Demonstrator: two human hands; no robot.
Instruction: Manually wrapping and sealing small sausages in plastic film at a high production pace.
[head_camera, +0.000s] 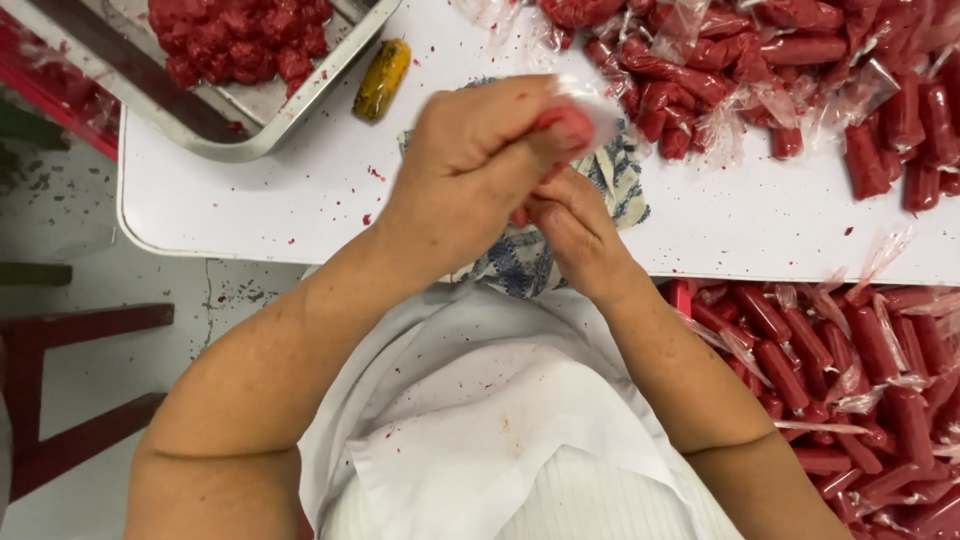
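1. Holding a small red filled bag (568, 124) at its top, the left hand (480, 160) is raised over the white table (250, 200); its fingers are pressed together and pinch the bag between the tips.
2. The right hand (575, 235) is just under the left one and touches it. Its fingers are curled in, but I cannot tell what they grip, because the left hand hides them.
3. The bag is above a blue and white cloth (620, 180), which lies on the table near the edge.
4. A pile of red plastic-wrapped sticks (800, 70) lies on the table at the far right, and loose ends of clear plastic stand out from it.
5. More red sticks fill a container (860, 390) below the table edge, beside the right forearm.
6. A metal tray (300, 100) with red minced mass (235, 40) stands at the far left, partly over the table corner.
7. A small yellow-brown object (382, 78) lies just beside the tray.
8. Red spots are on the table and on the white apron (470, 420).
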